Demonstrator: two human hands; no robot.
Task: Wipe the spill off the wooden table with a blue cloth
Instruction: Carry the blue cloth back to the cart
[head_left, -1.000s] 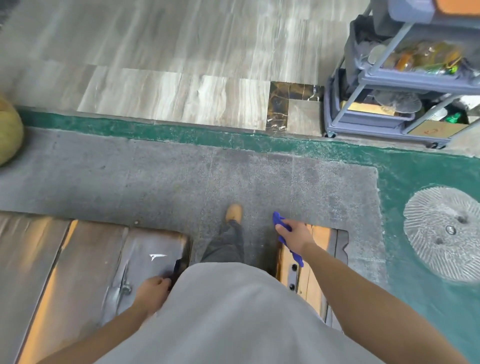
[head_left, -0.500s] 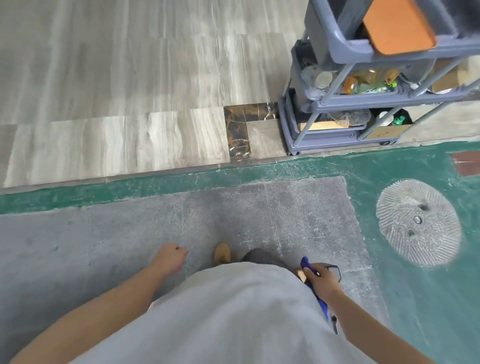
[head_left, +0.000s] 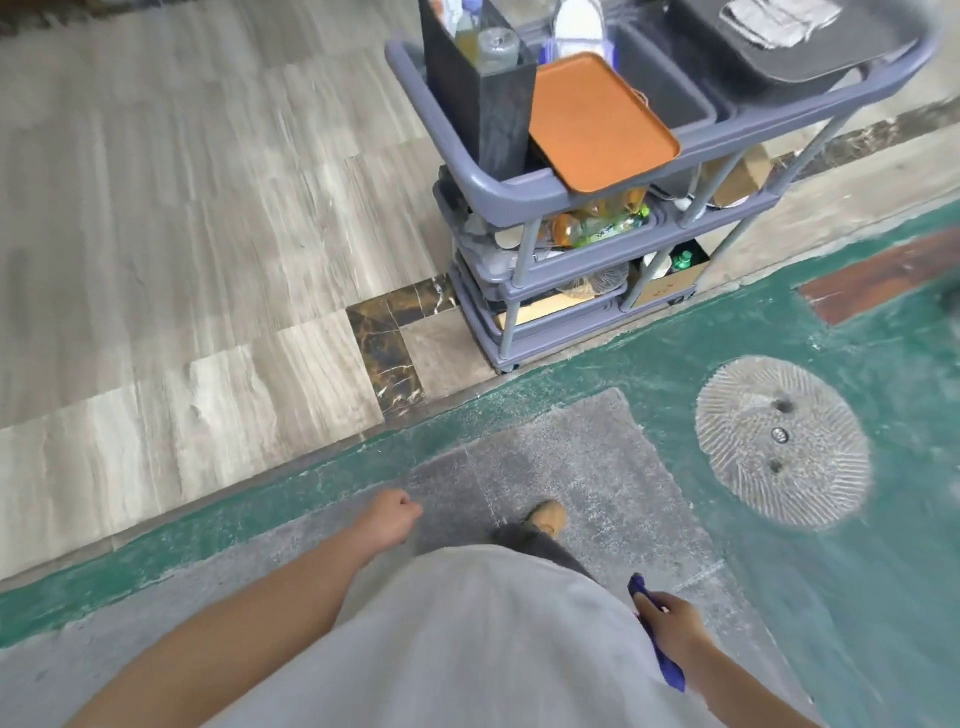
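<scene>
My right hand (head_left: 672, 626) hangs at my right hip and grips a blue cloth (head_left: 667, 670); the cloth sticks out above and below the fist. Out in front of my body, over the grey floor, my left hand (head_left: 392, 519) swings with its fingers curled and nothing in it. The wooden table and the spill are out of view. My grey shirt fills the bottom of the frame, and one tan shoe (head_left: 545, 517) shows ahead of it.
A grey three-shelf cart (head_left: 524, 270) stands ahead to the right, loaded with an orange tray (head_left: 592, 124), bottles and bins. A round ribbed floor cover (head_left: 779, 441) lies on the green floor at right. Wood-look tiles stretch to the left.
The wooden table has dropped out of view as I walked on. The cart has come closer. My left hand came off the table edge and swung forward; my right hand dropped to my hip with the cloth.
</scene>
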